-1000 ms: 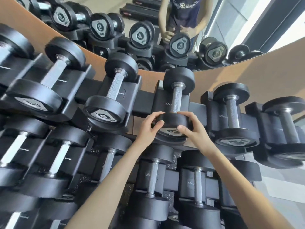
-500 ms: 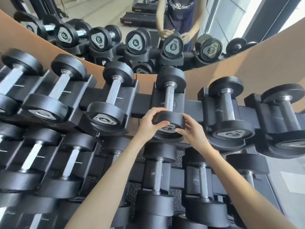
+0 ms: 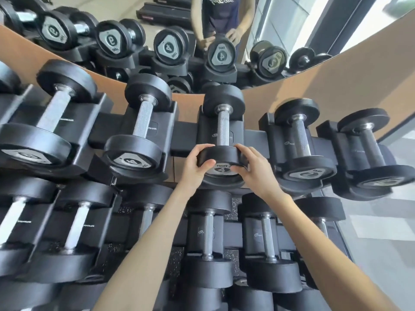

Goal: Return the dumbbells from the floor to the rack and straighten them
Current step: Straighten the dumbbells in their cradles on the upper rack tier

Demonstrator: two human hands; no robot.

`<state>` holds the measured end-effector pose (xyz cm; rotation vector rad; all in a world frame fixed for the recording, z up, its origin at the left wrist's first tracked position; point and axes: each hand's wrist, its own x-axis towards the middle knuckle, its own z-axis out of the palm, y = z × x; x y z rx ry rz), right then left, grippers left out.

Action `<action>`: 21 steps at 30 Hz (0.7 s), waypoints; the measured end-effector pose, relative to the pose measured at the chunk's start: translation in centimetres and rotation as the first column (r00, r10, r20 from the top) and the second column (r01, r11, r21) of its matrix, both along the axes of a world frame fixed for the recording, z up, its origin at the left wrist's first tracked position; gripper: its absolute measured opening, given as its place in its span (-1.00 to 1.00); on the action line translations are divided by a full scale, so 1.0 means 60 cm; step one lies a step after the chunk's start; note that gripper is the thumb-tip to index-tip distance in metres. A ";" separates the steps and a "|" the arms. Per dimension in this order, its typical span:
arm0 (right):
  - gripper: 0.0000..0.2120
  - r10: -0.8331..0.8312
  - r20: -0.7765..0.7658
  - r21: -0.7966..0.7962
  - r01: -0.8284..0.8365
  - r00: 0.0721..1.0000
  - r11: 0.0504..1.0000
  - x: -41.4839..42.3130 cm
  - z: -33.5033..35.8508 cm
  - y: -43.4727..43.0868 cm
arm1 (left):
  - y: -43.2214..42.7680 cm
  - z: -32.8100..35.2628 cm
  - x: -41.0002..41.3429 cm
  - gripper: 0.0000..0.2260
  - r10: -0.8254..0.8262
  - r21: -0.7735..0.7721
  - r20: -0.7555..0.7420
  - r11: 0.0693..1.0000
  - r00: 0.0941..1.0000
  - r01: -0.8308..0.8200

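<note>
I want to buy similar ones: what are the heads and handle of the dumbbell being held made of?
Dumbbell: heads look like matte black rubber or urethane, dull and non-reflective. Handle looks like knurled bare steel, grey and textured. Left hand and right hand grip the near head.
</note>
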<state>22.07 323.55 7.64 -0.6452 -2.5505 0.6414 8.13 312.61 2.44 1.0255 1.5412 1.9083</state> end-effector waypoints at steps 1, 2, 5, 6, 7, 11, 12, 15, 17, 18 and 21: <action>-0.50 -0.020 -0.024 -0.025 0.019 1.000 1.000 0.002 -0.001 -0.003 | -0.001 0.003 -0.003 -0.62 -0.020 -0.009 -0.015 1.000 1.000 0.020; -0.50 -0.033 -0.036 -0.042 0.032 0.999 0.999 0.004 -0.002 -0.004 | 0.000 0.007 -0.004 -0.62 -0.032 -0.017 -0.033 0.999 0.999 0.032; -0.52 -0.047 -0.047 -0.101 0.042 0.998 0.994 0.008 -0.003 -0.004 | 0.001 0.016 -0.003 -0.61 -0.026 -0.052 -0.097 0.998 0.995 0.021; -0.52 -0.049 -0.048 -0.128 0.043 0.998 0.991 0.010 -0.003 -0.004 | 0.000 0.019 -0.001 -0.63 -0.020 -0.065 -0.099 0.998 0.995 0.014; -0.52 -0.053 -0.045 -0.148 0.046 0.998 0.988 0.011 0.000 -0.005 | -0.002 0.024 0.000 -0.66 -0.016 -0.081 -0.106 0.997 0.994 0.007; -0.47 -0.045 0.057 -0.129 0.052 0.997 0.990 0.014 0.015 -0.009 | -0.018 0.040 0.006 -0.70 -0.028 -0.176 -0.200 0.984 0.979 -0.008; -0.43 -0.036 0.098 -0.109 0.047 0.995 0.993 0.016 0.020 -0.013 | -0.027 0.045 0.007 -0.67 -0.025 -0.211 -0.226 0.977 0.974 -0.024; -0.28 -0.010 0.175 -0.079 0.024 0.985 0.997 0.032 0.034 -0.035 | -0.083 0.068 0.013 -0.59 -0.012 -0.320 -0.411 0.938 0.912 -0.132; -0.27 0.004 0.194 -0.006 -0.003 0.981 1.000 0.058 0.044 -0.059 | -0.141 0.082 0.023 -0.58 -0.002 -0.349 -0.582 0.904 0.813 -0.247; -0.29 0.001 0.200 0.064 -0.014 0.980 0.998 0.075 0.048 -0.074 | -0.173 0.087 0.031 -0.58 0.010 -0.344 -0.664 0.884 0.748 -0.317; -0.34 -0.002 0.148 0.286 -0.041 0.989 0.957 0.128 0.050 -0.126 | -0.261 0.098 0.065 -0.57 0.026 -0.304 -0.840 0.805 0.543 -0.509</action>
